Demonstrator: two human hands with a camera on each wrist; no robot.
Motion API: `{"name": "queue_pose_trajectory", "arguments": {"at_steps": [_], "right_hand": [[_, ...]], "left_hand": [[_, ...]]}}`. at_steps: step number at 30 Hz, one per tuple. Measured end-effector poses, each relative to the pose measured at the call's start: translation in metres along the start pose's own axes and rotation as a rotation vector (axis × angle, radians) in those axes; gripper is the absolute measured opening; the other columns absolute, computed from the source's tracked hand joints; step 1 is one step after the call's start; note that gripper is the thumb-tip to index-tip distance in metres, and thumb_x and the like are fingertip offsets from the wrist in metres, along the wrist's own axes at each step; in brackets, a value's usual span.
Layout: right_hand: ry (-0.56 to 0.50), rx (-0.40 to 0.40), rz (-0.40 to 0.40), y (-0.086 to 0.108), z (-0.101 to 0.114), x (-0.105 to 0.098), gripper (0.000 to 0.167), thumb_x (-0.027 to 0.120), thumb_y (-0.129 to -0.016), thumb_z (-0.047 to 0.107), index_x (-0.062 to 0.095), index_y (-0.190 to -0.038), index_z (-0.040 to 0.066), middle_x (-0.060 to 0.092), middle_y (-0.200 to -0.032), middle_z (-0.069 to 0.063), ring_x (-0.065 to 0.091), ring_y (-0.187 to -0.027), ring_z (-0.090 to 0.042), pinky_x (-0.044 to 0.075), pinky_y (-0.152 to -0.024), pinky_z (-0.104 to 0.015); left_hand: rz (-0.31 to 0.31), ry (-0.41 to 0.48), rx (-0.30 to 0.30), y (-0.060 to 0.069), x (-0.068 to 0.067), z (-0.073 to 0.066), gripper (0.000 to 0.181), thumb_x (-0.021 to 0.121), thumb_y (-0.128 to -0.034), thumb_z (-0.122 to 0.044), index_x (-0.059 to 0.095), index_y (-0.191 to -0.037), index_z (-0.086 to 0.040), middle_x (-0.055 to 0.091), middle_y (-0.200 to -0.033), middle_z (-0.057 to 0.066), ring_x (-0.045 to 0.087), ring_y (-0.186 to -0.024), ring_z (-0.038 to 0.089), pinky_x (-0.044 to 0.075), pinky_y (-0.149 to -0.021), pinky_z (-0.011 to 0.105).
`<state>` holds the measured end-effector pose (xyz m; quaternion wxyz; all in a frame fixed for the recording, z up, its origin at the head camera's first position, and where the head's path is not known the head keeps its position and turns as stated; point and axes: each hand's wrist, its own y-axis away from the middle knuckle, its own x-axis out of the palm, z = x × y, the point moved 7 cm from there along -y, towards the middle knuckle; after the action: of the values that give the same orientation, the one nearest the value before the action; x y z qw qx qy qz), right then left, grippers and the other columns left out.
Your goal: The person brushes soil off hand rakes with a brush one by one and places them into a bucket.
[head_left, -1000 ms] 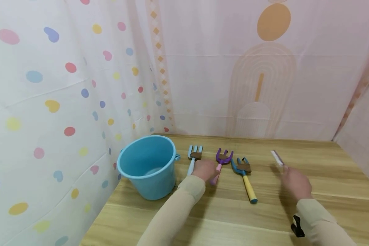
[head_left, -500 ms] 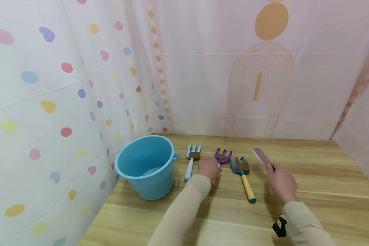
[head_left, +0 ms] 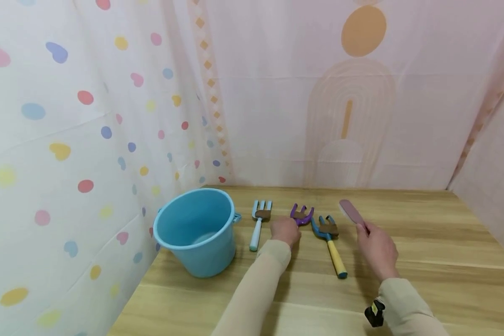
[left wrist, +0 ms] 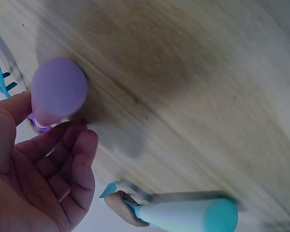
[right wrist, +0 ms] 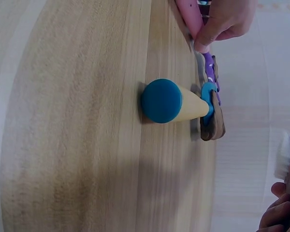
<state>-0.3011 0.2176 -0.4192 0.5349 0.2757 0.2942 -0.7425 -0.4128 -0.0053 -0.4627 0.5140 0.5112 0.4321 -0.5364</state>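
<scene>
My left hand (head_left: 285,231) pinches the pink handle of the purple hand fork (head_left: 303,216), which lies with its tines pointing away. The left wrist view shows the rounded handle end (left wrist: 60,89) between thumb and fingers of the hand (left wrist: 34,179). In my right hand (head_left: 377,249) is a mauve brush (head_left: 352,212), raised over the table to the right of the forks. Its pale bristles (right wrist: 283,157) show at the edge of the right wrist view, with the fingers (right wrist: 280,210) curled round the handle.
A light blue bucket (head_left: 205,252) stands at the left. Beside it lies a light blue fork (head_left: 256,234). Between my hands is a blue fork with a yellow handle (head_left: 337,259). Patterned curtains (head_left: 269,116) hang behind the wooden table (head_left: 420,210) and along its sides.
The right hand has moved left with the brush, which has turned so that its mauve back shows. The left hand has shifted slightly right, to the pink handle.
</scene>
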Motion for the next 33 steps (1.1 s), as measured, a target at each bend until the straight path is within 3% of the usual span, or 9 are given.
{"name": "queue_pose_trajectory", "arguments": {"at_steps": [9, 17, 25, 31, 33], "right_hand": [[-0.005, -0.014, -0.001, 0.001, -0.003, 0.009, 0.050, 0.041, -0.105, 0.038, 0.058, -0.133, 0.001, 0.066, -0.112, -0.024, 0.059, -0.077, -0.031, 0.042, -0.059, -0.041], [-0.007, -0.037, 0.002, 0.000, -0.002, 0.013, 0.050, 0.041, -0.105, 0.038, 0.059, -0.132, 0.000, 0.067, -0.100, -0.019, 0.054, -0.070, -0.026, 0.038, -0.056, -0.036], [-0.014, -0.073, 0.007, 0.003, -0.001, 0.014, 0.050, 0.042, -0.106, 0.037, 0.056, -0.135, -0.002, 0.067, -0.104, -0.019, 0.056, -0.073, -0.026, 0.040, -0.060, -0.036], [-0.012, -0.102, -0.027, 0.002, 0.001, 0.010, 0.051, 0.042, -0.106, 0.037, 0.056, -0.135, -0.002, 0.067, -0.105, -0.020, 0.057, -0.075, -0.026, 0.043, -0.064, -0.041], [-0.010, -0.106, -0.035, 0.002, 0.001, 0.008, 0.050, 0.043, -0.106, 0.037, 0.057, -0.134, -0.001, 0.068, -0.105, -0.020, 0.057, -0.076, -0.027, 0.044, -0.064, -0.042]], "left_hand": [[-0.022, 0.059, -0.008, 0.002, 0.004, 0.004, 0.028, 0.063, -0.0949, -0.032, 0.074, -0.104, -0.008, 0.070, -0.095, 0.007, 0.066, -0.078, 0.019, 0.053, -0.063, 0.034], [-0.015, 0.211, -0.020, 0.007, 0.006, 0.017, 0.023, 0.066, -0.0933, -0.027, 0.073, -0.093, -0.005, 0.069, -0.085, 0.007, 0.065, -0.070, 0.021, 0.054, -0.060, 0.039], [-0.099, 0.298, 0.035, 0.017, -0.005, 0.027, 0.029, 0.057, -0.0983, -0.028, 0.065, -0.078, -0.010, 0.058, -0.066, 0.003, 0.055, -0.055, 0.016, 0.049, -0.051, 0.035], [-0.218, 0.301, 0.120, 0.030, -0.026, 0.032, 0.030, 0.055, -0.1007, -0.033, 0.069, -0.101, -0.006, 0.059, -0.069, 0.004, 0.055, -0.053, 0.017, 0.046, -0.047, 0.034], [-0.244, 0.305, 0.143, 0.034, -0.030, 0.032, 0.028, 0.056, -0.1003, -0.033, 0.068, -0.098, -0.008, 0.057, -0.067, 0.003, 0.053, -0.053, 0.017, 0.044, -0.047, 0.034]]}}
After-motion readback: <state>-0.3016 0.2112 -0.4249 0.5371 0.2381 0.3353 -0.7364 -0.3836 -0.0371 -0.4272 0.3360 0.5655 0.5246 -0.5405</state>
